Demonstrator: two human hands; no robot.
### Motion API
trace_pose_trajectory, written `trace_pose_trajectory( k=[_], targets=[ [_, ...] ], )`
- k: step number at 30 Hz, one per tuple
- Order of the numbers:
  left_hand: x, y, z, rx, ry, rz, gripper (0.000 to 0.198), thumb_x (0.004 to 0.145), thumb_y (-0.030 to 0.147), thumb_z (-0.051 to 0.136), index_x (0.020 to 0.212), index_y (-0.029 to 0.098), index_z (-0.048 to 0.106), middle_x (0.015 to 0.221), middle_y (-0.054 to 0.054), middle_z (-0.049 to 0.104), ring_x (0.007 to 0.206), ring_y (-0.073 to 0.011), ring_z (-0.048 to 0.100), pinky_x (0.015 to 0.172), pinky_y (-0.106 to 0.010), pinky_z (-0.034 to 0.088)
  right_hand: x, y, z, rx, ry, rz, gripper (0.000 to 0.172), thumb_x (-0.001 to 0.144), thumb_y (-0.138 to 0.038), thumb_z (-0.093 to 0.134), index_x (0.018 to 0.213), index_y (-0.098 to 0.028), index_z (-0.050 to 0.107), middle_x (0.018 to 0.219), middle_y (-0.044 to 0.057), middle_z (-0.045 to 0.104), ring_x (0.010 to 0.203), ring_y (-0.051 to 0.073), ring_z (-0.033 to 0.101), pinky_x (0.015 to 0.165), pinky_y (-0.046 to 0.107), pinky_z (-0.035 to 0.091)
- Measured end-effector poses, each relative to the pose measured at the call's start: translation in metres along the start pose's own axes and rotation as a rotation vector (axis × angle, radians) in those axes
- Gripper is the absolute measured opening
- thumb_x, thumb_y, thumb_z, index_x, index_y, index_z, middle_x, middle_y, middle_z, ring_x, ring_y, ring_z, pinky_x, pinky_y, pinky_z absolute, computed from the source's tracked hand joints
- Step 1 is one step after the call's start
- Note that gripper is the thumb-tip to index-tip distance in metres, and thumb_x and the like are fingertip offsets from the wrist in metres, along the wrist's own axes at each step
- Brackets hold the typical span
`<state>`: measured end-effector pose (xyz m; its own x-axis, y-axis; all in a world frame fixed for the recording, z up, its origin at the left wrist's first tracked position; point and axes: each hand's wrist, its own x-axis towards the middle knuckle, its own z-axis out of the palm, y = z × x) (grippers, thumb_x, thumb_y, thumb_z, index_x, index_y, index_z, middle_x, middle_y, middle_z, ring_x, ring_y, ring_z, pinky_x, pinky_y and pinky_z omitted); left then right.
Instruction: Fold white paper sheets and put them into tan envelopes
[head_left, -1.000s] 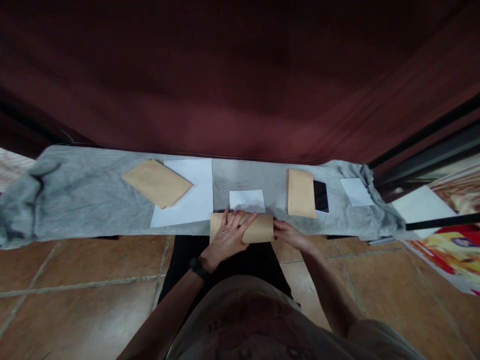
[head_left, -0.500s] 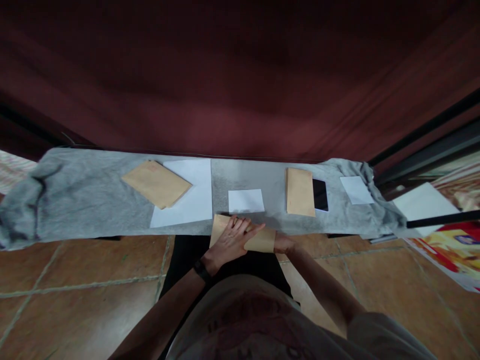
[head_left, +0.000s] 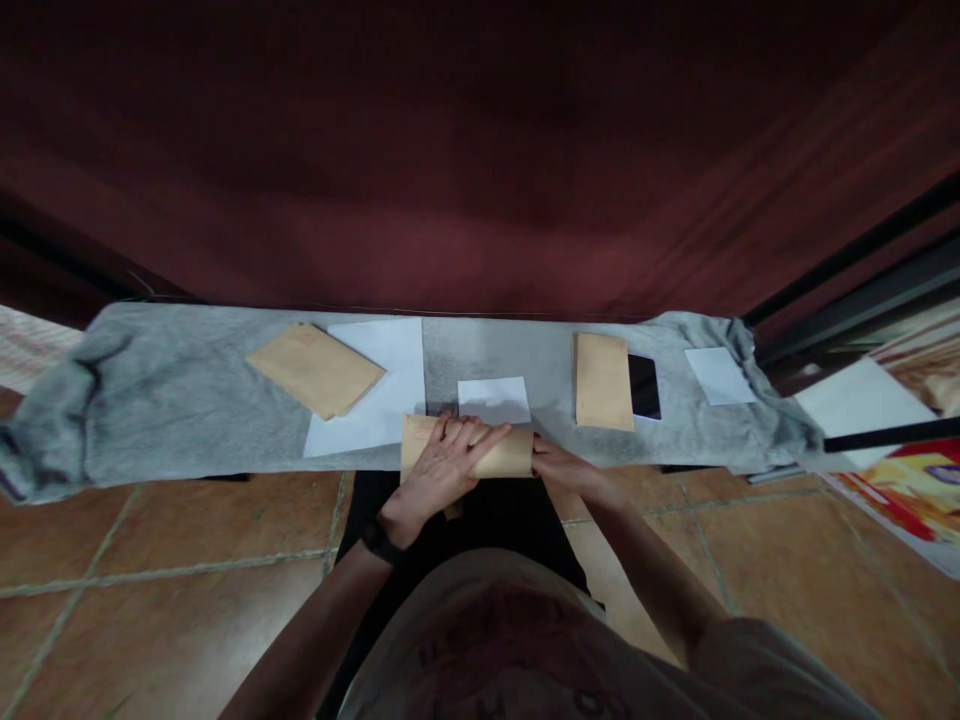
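Tan rectangular paper envelope (head_left: 514,455) is held on the near side of the small white rectangular paper slip (head_left: 493,395), at the near edge of the grey cloth-covered surface (head_left: 180,390). Envelope is pressed from above by the left hand (head_left: 442,465), fingers spread. Its right end is touched by the right hand (head_left: 559,465); fingers partly hidden, pinch can't be confirmed. Tan paper envelope stacks are seen left (head_left: 315,370) and right (head_left: 604,382) of the slip.

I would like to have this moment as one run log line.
Left hand: spread across brown envelope | right hand: at its right end | beyond: small white sheet | rightward: envelope stack beside dark-screened device
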<state>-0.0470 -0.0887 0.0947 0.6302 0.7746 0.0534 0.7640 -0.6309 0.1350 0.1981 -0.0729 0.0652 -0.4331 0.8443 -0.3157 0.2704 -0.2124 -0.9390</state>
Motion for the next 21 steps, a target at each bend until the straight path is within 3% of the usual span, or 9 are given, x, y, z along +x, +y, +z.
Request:
trace_pose_trajectory(
  k=[3,7,9,14,17,21],
  targets=[
    [-0.001,-0.021,-0.003,0.000,0.028,-0.072,0.103,0.080,0.025,0.075,0.164,0.031,0.016,0.147,-0.013,0.050,0.135,-0.0326,0.048,0.124,-0.055,0.020,0.016,0.001,-0.012,0.014,0.040,-0.034,0.027,0.092,-0.038,0.057,0.105,-0.021,0.072,0.093,0.002,0.074,0.084,0.018,0.069,0.077,0.030,0.056],
    [-0.011,-0.050,0.004,-0.017,0.043,-0.218,0.109,0.078,0.031,0.078,0.165,0.028,0.013,0.145,-0.015,0.051,0.138,-0.0359,0.046,0.123,-0.059,0.022,0.042,0.007,-0.028,-0.290,0.488,-0.078,0.026,0.096,-0.035,0.053,0.111,-0.021,0.068,0.100,0.006,0.073,0.089,0.019,0.069,0.084,0.032,0.055],
    [-0.016,-0.060,0.009,-0.020,0.054,-0.277,0.111,0.078,0.032,0.079,0.165,0.028,0.011,0.146,-0.016,0.050,0.138,-0.0366,0.046,0.123,-0.060,0.021,0.053,0.009,-0.028,-0.524,0.600,-0.012,0.027,0.096,-0.035,0.057,0.116,-0.019,0.066,0.107,0.009,0.072,0.098,0.021,0.069,0.091,0.033,0.053],
    [-0.023,-0.068,0.023,-0.029,0.056,-0.378,0.113,0.077,0.037,0.080,0.165,0.028,0.008,0.148,-0.016,0.048,0.139,-0.0375,0.045,0.121,-0.063,0.022,0.074,0.009,-0.004,-0.825,0.616,0.175,0.053,0.090,-0.045,0.071,0.129,-0.012,0.058,0.127,0.020,0.064,0.115,0.029,0.064,0.092,0.035,0.052],
    [-0.024,-0.069,0.031,-0.047,0.069,-0.409,0.112,0.078,0.039,0.079,0.165,0.029,0.008,0.147,-0.015,0.049,0.138,-0.0372,0.045,0.121,-0.064,0.021,0.081,0.006,0.006,-0.869,0.628,0.229,0.056,0.089,-0.044,0.074,0.129,-0.010,0.055,0.127,0.022,0.063,0.115,0.031,0.064,0.093,0.036,0.051],
    [-0.024,-0.070,0.035,-0.064,0.081,-0.419,0.114,0.077,0.040,0.080,0.165,0.027,0.008,0.148,-0.017,0.047,0.140,-0.0374,0.042,0.121,-0.064,0.021,0.086,0.003,0.003,-0.845,0.598,0.289,0.053,0.088,-0.041,0.075,0.127,-0.010,0.056,0.119,0.019,0.069,0.113,0.030,0.066,0.094,0.035,0.050]
  ],
)
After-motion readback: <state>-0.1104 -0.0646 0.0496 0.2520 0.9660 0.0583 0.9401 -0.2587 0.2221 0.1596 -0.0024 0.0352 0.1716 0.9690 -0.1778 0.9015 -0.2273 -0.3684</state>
